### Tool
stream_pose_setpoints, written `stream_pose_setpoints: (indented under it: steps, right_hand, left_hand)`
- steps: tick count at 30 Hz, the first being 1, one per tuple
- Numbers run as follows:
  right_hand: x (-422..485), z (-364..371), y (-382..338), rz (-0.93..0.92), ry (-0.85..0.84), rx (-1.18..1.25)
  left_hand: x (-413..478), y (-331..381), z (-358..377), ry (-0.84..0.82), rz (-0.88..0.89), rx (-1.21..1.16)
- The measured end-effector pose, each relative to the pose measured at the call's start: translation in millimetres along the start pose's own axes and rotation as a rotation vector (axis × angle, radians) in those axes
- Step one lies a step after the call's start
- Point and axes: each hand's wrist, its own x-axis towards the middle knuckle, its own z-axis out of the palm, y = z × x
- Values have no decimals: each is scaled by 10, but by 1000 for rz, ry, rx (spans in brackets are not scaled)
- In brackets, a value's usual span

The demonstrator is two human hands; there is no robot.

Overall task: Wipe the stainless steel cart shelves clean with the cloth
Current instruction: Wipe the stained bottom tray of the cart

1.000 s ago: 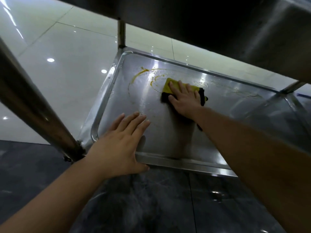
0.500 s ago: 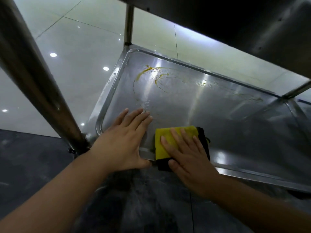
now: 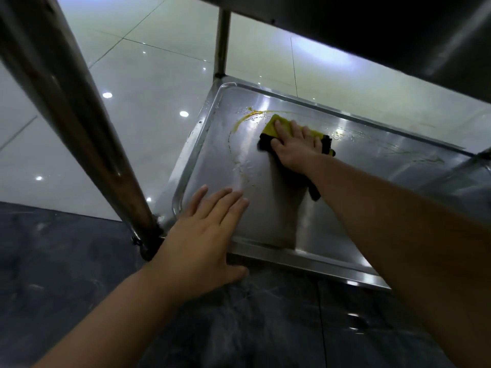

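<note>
Up at the smear (image 3: 240, 122), right hand (image 3: 296, 148) has pushed cloth (image 3: 277, 122).

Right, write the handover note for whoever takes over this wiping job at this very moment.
Left hand: flat, fingers straight, on the near left corner of the shelf.
Right hand: presses the cloth flat at the far side, at the yellow smear.
Done: the shelf's middle looks smear-free.
Left: the smear curving down the left side, faint streaks far right; the upper shelf shows only its underside.
</note>
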Motion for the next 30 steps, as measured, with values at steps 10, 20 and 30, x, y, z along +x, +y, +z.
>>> stream_pose_setpoints:
  steps: [10, 20, 30]
  right_hand:
    - [-1397, 403, -175, -276, 2, -144]
    - [-1068, 378, -383, -290, 53, -137]
    - [61, 48, -548, -59, 44, 3]
  left_hand:
    - [-497, -21, 34, 321, -193, -74]
    - [-474, 5, 107, 450, -232, -185]
    - [-501, -50, 115, 419, -197, -177]
